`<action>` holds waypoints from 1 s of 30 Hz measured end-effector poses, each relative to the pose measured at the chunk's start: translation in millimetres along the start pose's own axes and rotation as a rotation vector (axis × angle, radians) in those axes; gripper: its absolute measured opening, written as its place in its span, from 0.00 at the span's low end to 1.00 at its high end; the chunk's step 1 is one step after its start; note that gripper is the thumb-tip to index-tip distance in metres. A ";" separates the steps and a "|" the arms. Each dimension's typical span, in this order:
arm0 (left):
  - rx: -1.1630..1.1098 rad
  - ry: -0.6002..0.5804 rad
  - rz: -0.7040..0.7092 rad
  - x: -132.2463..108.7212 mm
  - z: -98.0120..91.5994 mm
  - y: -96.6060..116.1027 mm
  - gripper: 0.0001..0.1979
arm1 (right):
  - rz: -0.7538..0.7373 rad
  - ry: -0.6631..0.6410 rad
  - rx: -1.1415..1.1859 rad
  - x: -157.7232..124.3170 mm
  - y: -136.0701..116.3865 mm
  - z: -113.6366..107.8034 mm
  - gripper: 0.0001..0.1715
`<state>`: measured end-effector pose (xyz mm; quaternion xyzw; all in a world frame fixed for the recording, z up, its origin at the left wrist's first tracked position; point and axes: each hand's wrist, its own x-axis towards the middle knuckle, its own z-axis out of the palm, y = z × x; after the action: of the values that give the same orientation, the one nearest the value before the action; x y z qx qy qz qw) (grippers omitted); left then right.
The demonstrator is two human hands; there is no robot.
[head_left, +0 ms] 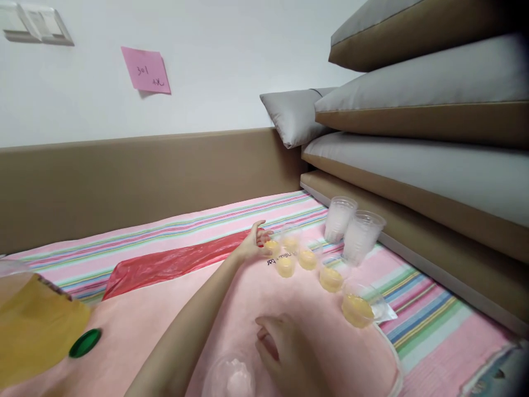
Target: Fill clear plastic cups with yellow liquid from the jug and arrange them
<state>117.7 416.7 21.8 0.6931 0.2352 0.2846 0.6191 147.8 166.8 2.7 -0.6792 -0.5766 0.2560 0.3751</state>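
My left hand (pixel 250 243) reaches out across the pink mat, its fingers curled round the side of a clear plastic cup (pixel 271 248) with yellow liquid in it. Several similar cups of yellow liquid stand close by, among them a nearer cup (pixel 285 267) and a larger-looking cup (pixel 357 310) at the right end of the row. Blurred by motion, my right hand (pixel 289 350) hovers low over the mat, fingers bent and apart from the thumb, with nothing seen in it. Beside it, at the bottom edge, is a clear plastic cup (pixel 229 377) with a whitish shape inside.
Two stacks of clear cups (pixel 362 237) stand at the right, beside piled grey-brown cushions (pixel 413 160). A red plastic bag (pixel 173 262) lies behind the mat (pixel 165 320). At the left are a green lid (pixel 85 343) and a container of yellow liquid (pixel 37 331).
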 end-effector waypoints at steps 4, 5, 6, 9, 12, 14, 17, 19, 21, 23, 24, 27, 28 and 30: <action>-0.023 0.038 0.014 0.8 2.9 -4.6 0.51 | -0.042 0.023 0.018 -0.4 3.5 1.3 0.20; -0.028 0.057 0.021 -0.3 3.1 -4.5 0.51 | -0.045 0.026 0.020 -0.4 3.4 1.3 0.20; -0.033 0.080 0.031 -2.0 2.9 -3.5 0.51 | -0.045 0.028 0.020 -0.3 3.1 1.2 0.20; -0.042 0.168 0.065 -10.8 -1.6 5.3 0.50 | -0.038 0.044 0.028 0.0 2.5 1.8 0.20; -0.033 0.269 0.099 -27.5 -10.9 24.7 0.47 | -0.047 0.064 0.040 0.1 5.5 3.6 0.21; -0.017 0.326 0.121 -45.4 -17.4 43.0 0.46 | -0.068 0.076 0.048 0.4 9.0 4.1 0.20; 0.019 0.372 0.147 -84.9 -23.1 73.3 0.45 | -0.071 0.058 0.049 2.0 13.0 1.6 0.19; 0.045 0.384 0.159 -118.1 -22.8 90.5 0.45 | -0.059 0.037 0.081 3.3 13.9 -1.2 0.18; 0.070 0.406 0.166 -154.0 -19.0 102.5 0.46 | -0.060 0.024 0.167 3.8 13.6 -3.3 0.16; 0.098 0.443 0.157 -189.3 -12.6 108.5 0.45 | -0.069 -0.001 0.238 2.8 13.1 -4.0 0.16; 0.106 0.465 0.147 -205.8 -8.6 109.4 0.45 | -0.073 -0.018 0.267 1.5 12.9 -3.8 0.16; 0.087 0.539 0.135 -248.1 4.6 105.6 0.42 | -0.083 -0.082 0.358 -4.9 13.5 -2.5 0.18; 0.077 0.560 0.140 -259.3 9.0 102.7 0.40 | -0.083 -0.107 0.389 -7.6 14.2 -2.3 0.20; 0.071 0.592 0.153 -277.3 17.3 95.3 0.36 | -0.080 -0.155 0.439 -13.4 16.1 -2.2 0.23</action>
<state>-74.6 204.4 86.5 0.6170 0.3625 0.5114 0.4757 156.3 152.4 -10.1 -0.5362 -0.5606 0.4115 0.4784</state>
